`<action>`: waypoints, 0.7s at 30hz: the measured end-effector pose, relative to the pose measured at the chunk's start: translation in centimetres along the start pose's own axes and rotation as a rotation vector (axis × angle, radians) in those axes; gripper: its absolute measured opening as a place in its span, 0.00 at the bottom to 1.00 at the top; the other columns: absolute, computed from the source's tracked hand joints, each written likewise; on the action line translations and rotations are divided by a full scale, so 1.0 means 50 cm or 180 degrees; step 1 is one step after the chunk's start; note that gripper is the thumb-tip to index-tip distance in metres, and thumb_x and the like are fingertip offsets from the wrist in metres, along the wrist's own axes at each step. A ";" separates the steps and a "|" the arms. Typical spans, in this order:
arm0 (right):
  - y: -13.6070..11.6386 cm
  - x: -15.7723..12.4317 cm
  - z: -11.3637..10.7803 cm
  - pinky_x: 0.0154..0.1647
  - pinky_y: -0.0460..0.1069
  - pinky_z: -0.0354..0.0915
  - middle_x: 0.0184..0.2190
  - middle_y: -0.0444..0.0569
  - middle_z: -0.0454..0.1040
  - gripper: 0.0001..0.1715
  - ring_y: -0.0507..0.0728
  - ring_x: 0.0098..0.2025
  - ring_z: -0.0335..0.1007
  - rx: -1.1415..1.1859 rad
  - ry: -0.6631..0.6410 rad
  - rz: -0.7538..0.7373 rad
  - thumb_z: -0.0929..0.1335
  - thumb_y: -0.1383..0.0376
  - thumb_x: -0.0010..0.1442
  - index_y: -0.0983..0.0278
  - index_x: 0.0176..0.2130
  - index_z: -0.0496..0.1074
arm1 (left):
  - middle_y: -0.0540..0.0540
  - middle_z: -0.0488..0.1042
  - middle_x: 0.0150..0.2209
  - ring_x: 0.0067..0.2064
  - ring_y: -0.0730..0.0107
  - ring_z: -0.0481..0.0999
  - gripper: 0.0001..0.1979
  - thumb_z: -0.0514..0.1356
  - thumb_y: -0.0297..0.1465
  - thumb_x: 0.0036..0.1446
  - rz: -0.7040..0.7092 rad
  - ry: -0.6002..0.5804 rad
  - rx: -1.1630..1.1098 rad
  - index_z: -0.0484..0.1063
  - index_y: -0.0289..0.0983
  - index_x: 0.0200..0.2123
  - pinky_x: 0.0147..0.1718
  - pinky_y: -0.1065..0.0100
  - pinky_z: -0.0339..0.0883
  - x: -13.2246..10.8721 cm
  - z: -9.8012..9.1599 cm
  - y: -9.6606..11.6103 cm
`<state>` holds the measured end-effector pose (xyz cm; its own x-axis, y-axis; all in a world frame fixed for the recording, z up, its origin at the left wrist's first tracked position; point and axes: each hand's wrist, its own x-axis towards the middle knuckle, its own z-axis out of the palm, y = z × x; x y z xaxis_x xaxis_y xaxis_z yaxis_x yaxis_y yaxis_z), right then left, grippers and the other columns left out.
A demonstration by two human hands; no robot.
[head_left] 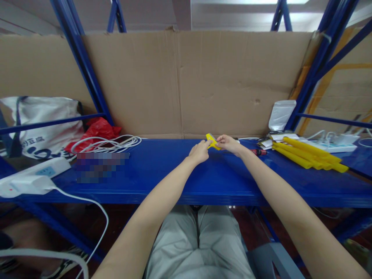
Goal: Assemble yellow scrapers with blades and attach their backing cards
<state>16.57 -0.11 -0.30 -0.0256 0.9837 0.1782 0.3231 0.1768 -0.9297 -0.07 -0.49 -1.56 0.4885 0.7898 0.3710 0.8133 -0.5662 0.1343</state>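
Note:
Between both hands, just above the far half of the blue shelf top, is a small yellow scraper head with a grey, metal-looking strip along its upper edge. My left hand has its fingers closed on the left side of it. From the right, my right hand pinches its other end between thumb and fingers. Part of the yellow piece is covered by my fingers. Right of my right hand lies a red and black tool, perhaps a screwdriver, partly hidden by the wrist.
Several yellow tubes lie at right, near small boxes and a white power strip. At left are coiled white cable, a red bag, a cloth bag and another power strip. Cardboard stands behind.

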 end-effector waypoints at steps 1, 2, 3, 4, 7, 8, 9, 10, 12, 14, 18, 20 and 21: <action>0.000 -0.001 -0.002 0.27 0.41 0.62 0.23 0.40 0.69 0.11 0.47 0.25 0.66 0.0043 -0.0021 -0.0009 0.67 0.77 0.52 0.64 0.31 0.62 | 0.42 0.67 0.52 0.51 0.59 0.70 0.26 0.51 0.22 0.56 0.0022 -0.0006 -0.0017 0.60 0.43 0.58 0.47 0.62 0.64 0.000 0.000 0.000; -0.001 -0.002 -0.003 0.27 0.41 0.62 0.23 0.40 0.69 0.11 0.47 0.25 0.66 0.0085 -0.0031 -0.0011 0.67 0.77 0.52 0.64 0.31 0.62 | 0.42 0.67 0.52 0.52 0.59 0.70 0.26 0.51 0.22 0.56 0.0042 -0.0005 -0.0034 0.60 0.43 0.58 0.48 0.62 0.64 0.000 0.000 0.000; -0.002 -0.002 -0.004 0.26 0.41 0.62 0.23 0.39 0.69 0.11 0.46 0.25 0.67 0.0127 -0.0028 -0.0009 0.67 0.78 0.52 0.64 0.30 0.62 | 0.42 0.67 0.52 0.52 0.59 0.70 0.27 0.51 0.22 0.56 0.0055 0.0004 -0.0050 0.60 0.43 0.58 0.48 0.62 0.64 0.001 0.000 0.000; -0.003 -0.002 -0.004 0.26 0.41 0.62 0.23 0.39 0.69 0.11 0.46 0.25 0.67 0.0159 -0.0007 0.0003 0.67 0.78 0.52 0.64 0.30 0.62 | 0.42 0.67 0.52 0.52 0.59 0.70 0.27 0.51 0.22 0.56 0.0061 0.0018 -0.0064 0.60 0.43 0.58 0.48 0.62 0.64 0.000 0.000 0.001; -0.006 -0.002 -0.001 0.25 0.41 0.62 0.23 0.39 0.70 0.12 0.47 0.24 0.68 0.0240 0.0131 0.0064 0.67 0.78 0.52 0.63 0.31 0.62 | 0.42 0.67 0.52 0.51 0.59 0.70 0.26 0.51 0.22 0.57 0.0032 0.0066 -0.0105 0.60 0.43 0.58 0.48 0.62 0.64 0.000 -0.002 0.004; -0.008 -0.001 0.000 0.25 0.41 0.62 0.23 0.39 0.70 0.12 0.47 0.24 0.68 0.0275 0.0177 0.0097 0.67 0.77 0.52 0.63 0.32 0.61 | 0.41 0.68 0.51 0.51 0.59 0.71 0.26 0.51 0.23 0.57 0.0010 0.0082 -0.0119 0.59 0.43 0.58 0.47 0.62 0.64 0.000 -0.004 0.005; -0.009 -0.001 0.001 0.25 0.41 0.62 0.23 0.39 0.71 0.13 0.47 0.23 0.68 0.0318 0.0217 0.0134 0.67 0.77 0.52 0.63 0.33 0.61 | 0.41 0.68 0.51 0.51 0.59 0.71 0.26 0.51 0.23 0.57 -0.0017 0.0099 -0.0131 0.59 0.42 0.59 0.47 0.62 0.65 -0.001 -0.005 0.006; -0.010 -0.001 0.002 0.25 0.42 0.62 0.23 0.39 0.71 0.13 0.47 0.22 0.68 0.0363 0.0237 0.0173 0.67 0.77 0.52 0.63 0.34 0.61 | 0.41 0.68 0.51 0.51 0.59 0.71 0.26 0.52 0.23 0.57 -0.0052 0.0121 -0.0143 0.59 0.42 0.59 0.47 0.61 0.65 -0.001 -0.007 0.006; -0.013 -0.002 0.002 0.25 0.42 0.63 0.23 0.40 0.73 0.11 0.48 0.21 0.68 0.0427 0.0164 0.0229 0.66 0.76 0.54 0.63 0.35 0.62 | 0.41 0.67 0.51 0.51 0.58 0.71 0.26 0.52 0.23 0.56 -0.0135 0.0175 -0.0163 0.59 0.42 0.59 0.47 0.61 0.65 -0.001 -0.009 0.006; -0.015 -0.005 0.000 0.25 0.42 0.63 0.22 0.43 0.74 0.06 0.48 0.21 0.68 0.0442 -0.0073 0.0255 0.64 0.75 0.57 0.64 0.33 0.64 | 0.40 0.67 0.52 0.52 0.58 0.70 0.26 0.52 0.23 0.56 -0.0201 0.0217 -0.0176 0.59 0.41 0.58 0.48 0.61 0.64 0.000 -0.011 0.006; -0.017 -0.012 -0.004 0.25 0.42 0.63 0.19 0.46 0.73 0.10 0.47 0.19 0.65 0.0433 -0.0350 0.0264 0.62 0.75 0.59 0.67 0.27 0.66 | 0.40 0.68 0.51 0.51 0.59 0.71 0.26 0.51 0.22 0.57 -0.0156 0.0185 -0.0125 0.59 0.41 0.58 0.47 0.62 0.65 0.003 -0.010 0.002; -0.015 -0.012 -0.004 0.23 0.41 0.61 0.18 0.45 0.72 0.11 0.46 0.17 0.62 0.0402 -0.0292 0.0249 0.63 0.75 0.58 0.67 0.25 0.66 | 0.40 0.68 0.52 0.51 0.59 0.70 0.26 0.51 0.23 0.57 -0.0036 0.0109 -0.0074 0.59 0.39 0.59 0.48 0.62 0.64 0.004 -0.010 -0.002; -0.014 -0.011 -0.004 0.22 0.41 0.60 0.17 0.45 0.71 0.12 0.46 0.17 0.61 0.0377 -0.0271 0.0248 0.63 0.75 0.58 0.67 0.25 0.66 | 0.40 0.67 0.52 0.52 0.59 0.70 0.27 0.52 0.23 0.56 0.0042 0.0050 -0.0044 0.58 0.38 0.60 0.49 0.63 0.64 0.004 -0.010 -0.005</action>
<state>16.54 -0.79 0.33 -0.0865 0.9930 0.0808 0.2136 0.0977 -0.9720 -0.32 -0.31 -1.07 0.4941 0.7784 0.3871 0.8023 -0.5798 0.1418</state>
